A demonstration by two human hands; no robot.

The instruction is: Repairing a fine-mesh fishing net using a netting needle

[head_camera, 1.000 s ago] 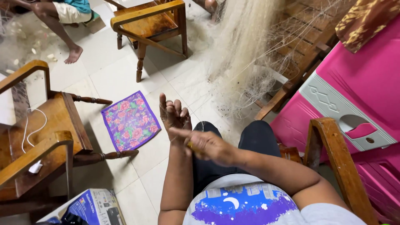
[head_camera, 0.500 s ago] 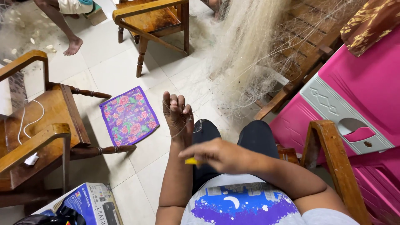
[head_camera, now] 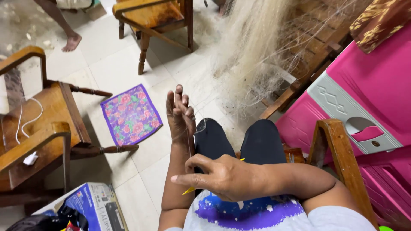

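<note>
The right hand is now sitting lower and nearer the body than a second ago, while the left hand is standing raised above the knees, its fingers nearly straight and a thin thread running down from them. The right fingers are closing around a yellow netting needle, which is lying slantwise across the lap, its tip pointing down-left and its far end just showing behind the hand. A pale fishing net is hanging ahead over a wooden bench, with a floral cloth on the floor to the left, beside a wooden chair.
</note>
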